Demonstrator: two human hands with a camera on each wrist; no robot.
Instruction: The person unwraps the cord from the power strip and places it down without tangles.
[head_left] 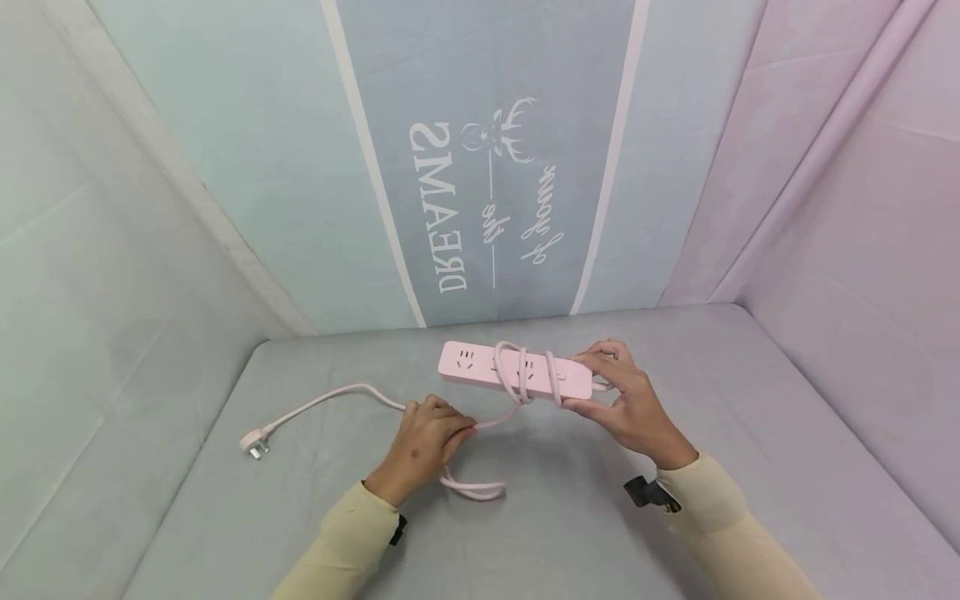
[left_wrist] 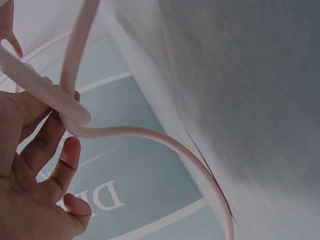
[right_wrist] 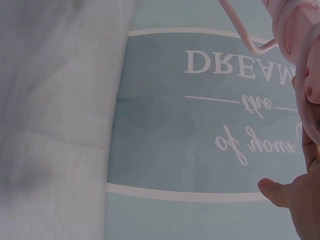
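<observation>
Pink power strip (head_left: 516,372) sits lifted just above the grey surface (head_left: 585,517) near its far edge, middle of the span, with several turns of its own cable (head_left: 352,398) looped round its body. Right hand (head_left: 628,402) pinches the strip's right end between thumb and fingers, wrist cocked inward. Left hand (head_left: 426,440) curls round the cable just below the strip, knuckles up; the left wrist view shows cable crossing the fingers (left_wrist: 64,165). A slack loop trails by that wrist, and the plug (head_left: 254,442) lies out toward the left edge. Risk, as I read it: those loops look loose, so any drop in tension could let them slide off the end, and the slack loop could snag the forearm
</observation>
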